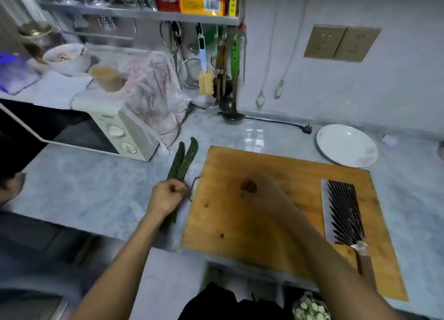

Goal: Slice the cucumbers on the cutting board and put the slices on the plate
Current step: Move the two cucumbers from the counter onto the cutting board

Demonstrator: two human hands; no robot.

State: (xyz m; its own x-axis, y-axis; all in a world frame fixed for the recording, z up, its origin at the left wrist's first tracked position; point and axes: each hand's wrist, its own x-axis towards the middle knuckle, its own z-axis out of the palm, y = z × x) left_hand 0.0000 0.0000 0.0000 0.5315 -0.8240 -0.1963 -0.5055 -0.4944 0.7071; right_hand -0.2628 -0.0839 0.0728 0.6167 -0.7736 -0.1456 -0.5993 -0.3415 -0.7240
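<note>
The left hand (168, 194) is left of the middle of the frame, on the grey counter (96, 190). Its fingers are curled tight around two long dark green cucumbers (183, 160). The cucumbers lie side by side, touching each other, and point up toward the microwave (115, 130) in the left part of the frame. They are on the counter just beside the left edge of the wooden cutting board (276, 218), not on it.

The right hand (254, 190) is over the middle of the cutting board. It is blurry. Its fingers look curled in, and I cannot tell if it holds anything.

A cleaver (343, 214) lies flat on the right side of the board, with its handle pointing to the bottom of the frame. A white plate (346, 144) sits on the counter just past the board's upper right corner. At the bottom of the frame, a bag of cucumber slices (311, 309) shows a little.
</note>
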